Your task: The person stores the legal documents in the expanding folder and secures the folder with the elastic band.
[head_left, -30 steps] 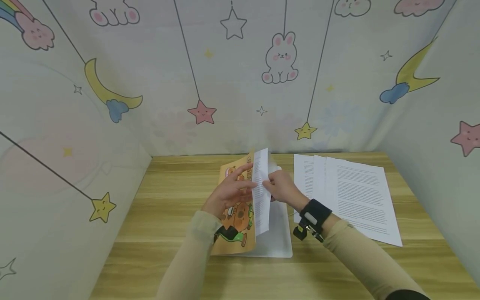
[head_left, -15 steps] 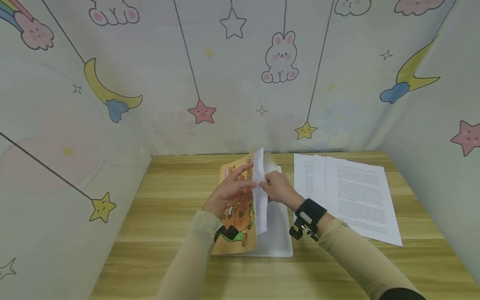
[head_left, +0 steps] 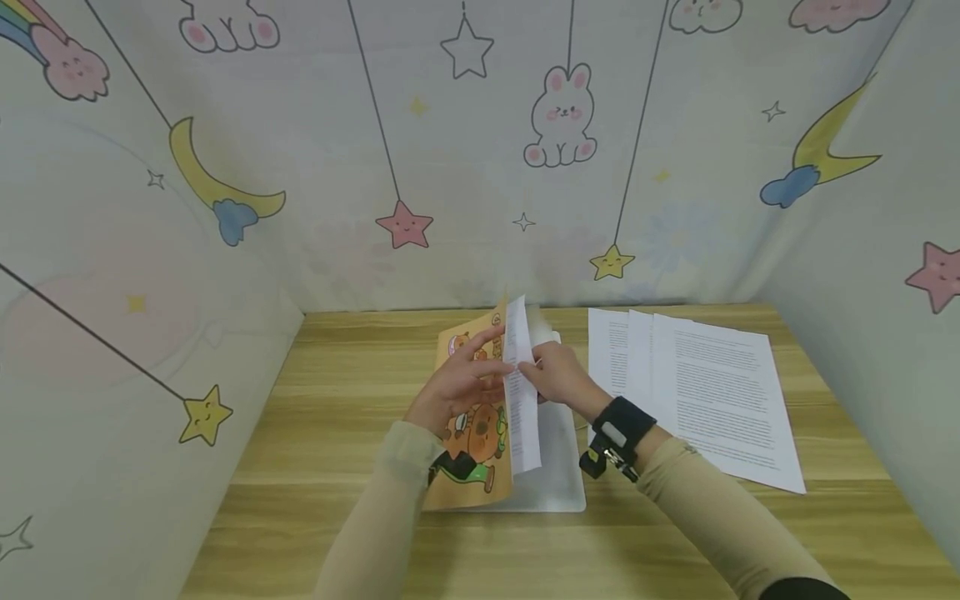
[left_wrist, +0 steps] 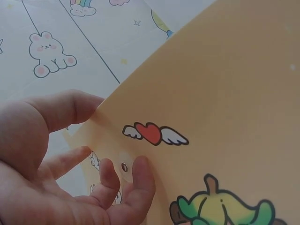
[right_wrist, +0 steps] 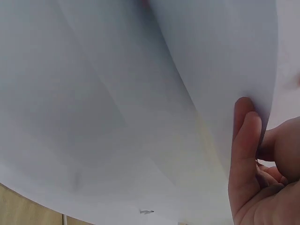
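An orange cartoon folder (head_left: 480, 454) stands with its front cover raised, a pale inner side (head_left: 551, 475) lying flat on the table. My left hand (head_left: 461, 387) holds the cover near its free edge; in the left wrist view, the fingers (left_wrist: 143, 178) lie against the printed face and the thumb meets the edge. Beside the cover, a printed paper sheet (head_left: 522, 425) stands upright and slightly curved. My right hand (head_left: 558, 375) pinches its edge between thumb and fingers. The right wrist view shows the fingers on the sheet's blank-looking side (right_wrist: 220, 61).
Several overlapping printed pages (head_left: 723, 400) lie on the right of the wooden table (head_left: 330, 400). Patterned cloth walls (head_left: 465, 150) enclose the table at the back and both sides.
My right hand has moved slightly left with the sheet, bringing it closer to the cover. The sheet's lower end has shifted a little. My left hand and the loose pages stay put.
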### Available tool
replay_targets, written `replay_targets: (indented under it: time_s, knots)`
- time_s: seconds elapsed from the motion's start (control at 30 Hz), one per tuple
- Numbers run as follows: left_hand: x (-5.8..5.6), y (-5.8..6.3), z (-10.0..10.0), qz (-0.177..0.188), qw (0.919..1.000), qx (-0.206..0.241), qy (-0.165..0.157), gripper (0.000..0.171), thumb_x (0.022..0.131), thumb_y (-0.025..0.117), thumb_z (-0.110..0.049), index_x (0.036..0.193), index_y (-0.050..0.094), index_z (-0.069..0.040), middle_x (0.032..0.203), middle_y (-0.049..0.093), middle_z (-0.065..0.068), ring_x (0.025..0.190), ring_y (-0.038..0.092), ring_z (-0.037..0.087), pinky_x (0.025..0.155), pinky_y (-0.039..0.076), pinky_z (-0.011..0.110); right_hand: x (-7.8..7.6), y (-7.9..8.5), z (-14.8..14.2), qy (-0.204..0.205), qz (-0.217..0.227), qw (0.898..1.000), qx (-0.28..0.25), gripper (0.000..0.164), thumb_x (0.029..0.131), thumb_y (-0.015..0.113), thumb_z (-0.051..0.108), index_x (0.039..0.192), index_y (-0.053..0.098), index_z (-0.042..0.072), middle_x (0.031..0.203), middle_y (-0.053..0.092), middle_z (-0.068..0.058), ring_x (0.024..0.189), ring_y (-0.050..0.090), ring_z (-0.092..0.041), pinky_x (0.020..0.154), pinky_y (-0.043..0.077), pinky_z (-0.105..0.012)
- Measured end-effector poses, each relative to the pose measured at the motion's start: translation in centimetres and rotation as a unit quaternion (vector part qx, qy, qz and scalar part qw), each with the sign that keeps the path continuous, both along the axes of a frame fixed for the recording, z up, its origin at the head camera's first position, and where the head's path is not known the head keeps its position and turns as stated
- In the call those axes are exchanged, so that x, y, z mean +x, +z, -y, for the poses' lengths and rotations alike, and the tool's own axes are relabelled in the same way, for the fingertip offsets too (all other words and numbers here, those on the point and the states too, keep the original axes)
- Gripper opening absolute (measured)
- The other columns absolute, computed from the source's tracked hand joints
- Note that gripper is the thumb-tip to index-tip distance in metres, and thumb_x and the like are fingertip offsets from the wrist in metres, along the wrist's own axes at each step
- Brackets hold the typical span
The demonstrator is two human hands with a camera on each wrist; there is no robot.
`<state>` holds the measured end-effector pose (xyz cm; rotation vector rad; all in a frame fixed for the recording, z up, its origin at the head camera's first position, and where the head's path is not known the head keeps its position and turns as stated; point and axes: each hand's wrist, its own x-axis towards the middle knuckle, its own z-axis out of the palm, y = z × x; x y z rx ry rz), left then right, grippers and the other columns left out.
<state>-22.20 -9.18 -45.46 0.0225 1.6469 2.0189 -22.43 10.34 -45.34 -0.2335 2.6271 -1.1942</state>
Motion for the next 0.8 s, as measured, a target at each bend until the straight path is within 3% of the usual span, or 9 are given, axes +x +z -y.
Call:
replay_targets:
  time_s: [0.27,0.4,0.67,0.8]
  knots:
    - [0.1,-0.1,0.0,0.003,1.0,0.003,0.003,0.075,0.097,0.07,-0.004,0.16,0.043,-0.034,0.153,0.04,0.018,0.112,0.057,0.033,0.085,0.057,0.04,0.2,0.8,-0.9,-0.012,0.016,1.0,0.017,0.029,0.105,0.064,0.023,0.114,0.07,-0.004,0.079,0.073,-0.01,0.06,0.07,-0.017,0.056,0.057,-0.028]
    - [0.2,-0.2,0.1,0.002,1.0,0.001,0.001,0.075,0.097,0.07,-0.005,0.16,0.043,-0.034,0.152,0.042,0.018,0.111,0.058,0.033,0.086,0.057,0.04,0.5,1.0,-1.7,-0.028,0.029,0.999,-0.01,0.031,0.105,0.064,0.025,0.119,0.069,-0.003,0.075,0.072,-0.009,0.061,0.071,-0.018,0.059,0.058,-0.03]
    - [0.2,-0.2,0.2,-0.004,0.9999,-0.011,-0.005,0.077,0.097,0.073,-0.009,0.162,0.041,-0.034,0.15,0.046,0.02,0.11,0.061,0.034,0.085,0.057,0.039,0.0,0.2,-5.2,-0.062,-0.013,0.997,-0.049,0.038,0.106,0.06,0.029,0.128,0.065,-0.002,0.084,0.074,-0.013,0.065,0.072,-0.023,0.059,0.055,-0.027]
    - [0.2,-0.1,0.1,0.002,1.0,-0.002,-0.004,0.079,0.096,0.073,-0.006,0.162,0.04,-0.034,0.149,0.047,0.02,0.108,0.06,0.033,0.083,0.057,0.038,0.0,-0.1,-7.6,-0.072,-0.034,0.997,-0.025,0.04,0.106,0.058,0.03,0.129,0.065,-0.002,0.095,0.076,-0.018,0.072,0.073,-0.023,0.062,0.053,-0.029]
